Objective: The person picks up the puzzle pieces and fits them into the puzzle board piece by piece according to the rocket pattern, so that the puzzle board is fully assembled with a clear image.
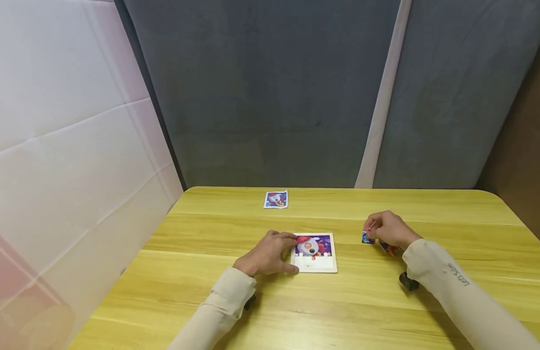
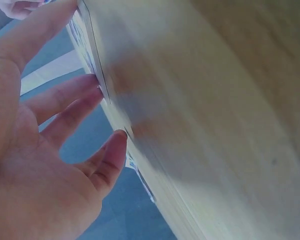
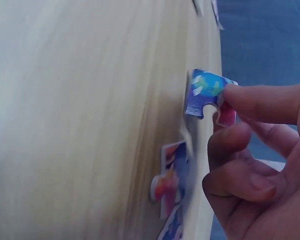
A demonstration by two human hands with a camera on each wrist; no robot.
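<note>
On a yellow wooden table (image 1: 339, 301), a person's left hand (image 1: 266, 253) rests against the left edge of a small white puzzle tray (image 1: 315, 253), fingers fairly straight and touching its rim; the wrist view shows the fingertips (image 2: 92, 82) against the tray edge, blurred. Most of the tray holds a purple cartoon picture; its lower strip is bare. Well to the right, the right hand (image 1: 389, 228) pinches a blue jigsaw piece (image 3: 206, 92) between thumb and fingers, lifted just off the table. More loose pieces (image 3: 170, 180) lie beside it, partly hidden under the hand in the head view. Near the far edge lies a small picture card (image 1: 276, 199), its details too small to read.
</note>
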